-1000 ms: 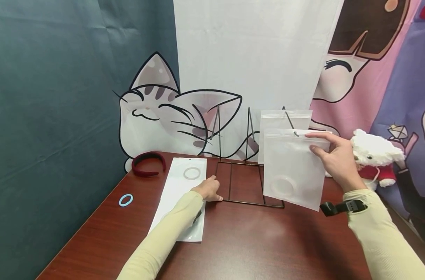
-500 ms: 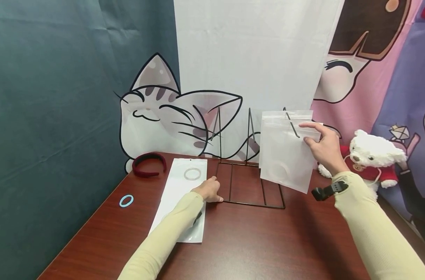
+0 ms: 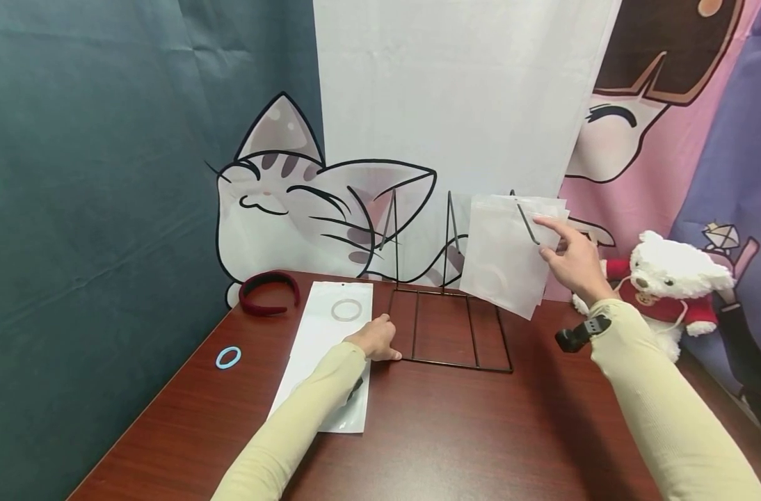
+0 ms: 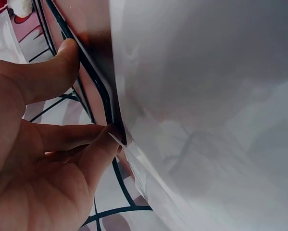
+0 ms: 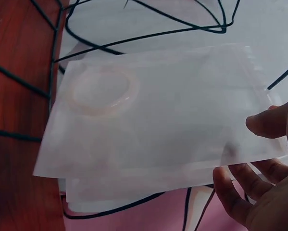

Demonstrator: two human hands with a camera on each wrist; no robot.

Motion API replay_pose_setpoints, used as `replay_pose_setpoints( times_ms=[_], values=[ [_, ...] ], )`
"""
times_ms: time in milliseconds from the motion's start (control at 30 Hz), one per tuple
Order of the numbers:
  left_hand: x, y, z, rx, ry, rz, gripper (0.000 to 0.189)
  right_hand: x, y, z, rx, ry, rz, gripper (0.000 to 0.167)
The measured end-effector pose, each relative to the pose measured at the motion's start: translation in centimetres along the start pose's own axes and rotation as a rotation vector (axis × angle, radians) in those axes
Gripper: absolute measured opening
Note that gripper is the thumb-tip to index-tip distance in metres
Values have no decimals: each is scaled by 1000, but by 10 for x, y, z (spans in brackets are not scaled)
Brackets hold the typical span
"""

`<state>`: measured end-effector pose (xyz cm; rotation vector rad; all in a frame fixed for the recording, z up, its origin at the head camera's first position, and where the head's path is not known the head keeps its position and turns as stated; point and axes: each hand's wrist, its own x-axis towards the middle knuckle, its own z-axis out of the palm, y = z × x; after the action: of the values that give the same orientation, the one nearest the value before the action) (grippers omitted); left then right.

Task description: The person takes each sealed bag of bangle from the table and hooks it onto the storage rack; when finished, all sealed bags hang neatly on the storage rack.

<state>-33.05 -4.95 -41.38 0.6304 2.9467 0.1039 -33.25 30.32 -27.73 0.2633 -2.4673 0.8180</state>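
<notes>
On our wire rack (image 3: pixel 477 367), the front bag (image 3: pixel 496 243) hangs tilted, pinched in our right hand (image 3: pixel 571 257) while our left hand (image 3: pixel 375 339) grips a front corner. Our step seems seating it along the rightmost hook (image 3: pixel 527 222); next calls for gentle release.

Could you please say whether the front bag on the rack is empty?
Not empty: a ring shows through the bag, clearly in the right wrist view, faintly in the head view.

I count one wire rack (image 3: pixel 446 363) with three hooks (image 3: pixel 526 221), at least two translucent zip bags (image 3: pixel 518 278), one plush bear (image 3: pixel 675 271), one burgundy headband (image 3: pixel 268 310), one light-blue ring (image 3: pixel 220 360); overlapping white pouches (image 3: pixel 330 337) defeat my exact count.
</notes>
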Motion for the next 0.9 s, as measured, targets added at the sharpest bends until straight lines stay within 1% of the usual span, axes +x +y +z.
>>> replay_pose_setpoints(
  times_ms=[67, 333, 433, 467, 533, 633, 700, 733, 833, 900],
  values=[
    [0, 0, 0, 0, 1, 0, 36, -2, 4, 2, -1, 1, 0, 57],
    [0, 1, 1, 11, 11, 10, 38, -11, 20, 11, -6, 7, 46, 57],
    [0, 1, 1, 9, 16, 5, 39, -18, 30, 20, -7, 1, 37, 56],
    [1, 0, 1, 10, 16, 6, 40, -22, 33, 24, -14, -17, 25, 55],
    [1, 1, 1, 7, 15, 11, 41, -29, 41, 31, -37, -89, -5, 55],
    [1, 1, 1, 6, 13, 14, 40, -41, 51, 43, -86, -258, -29, 57],
    [0, 1, 0, 6, 10, 10, 40, -49, 57, 50, -114, -371, -17, 60],
    [-1, 1, 0, 7, 10, 9, 40, -53, 59, 54, -118, -416, 3, 60],
    [-2, 0, -1, 7, 9, 9, 40, -65, 64, 65, -124, -518, 37, 61],
    [-2, 0, -1, 7, 11, 14, 41, -72, 64, 72, -134, -579, 17, 63]
  ],
)
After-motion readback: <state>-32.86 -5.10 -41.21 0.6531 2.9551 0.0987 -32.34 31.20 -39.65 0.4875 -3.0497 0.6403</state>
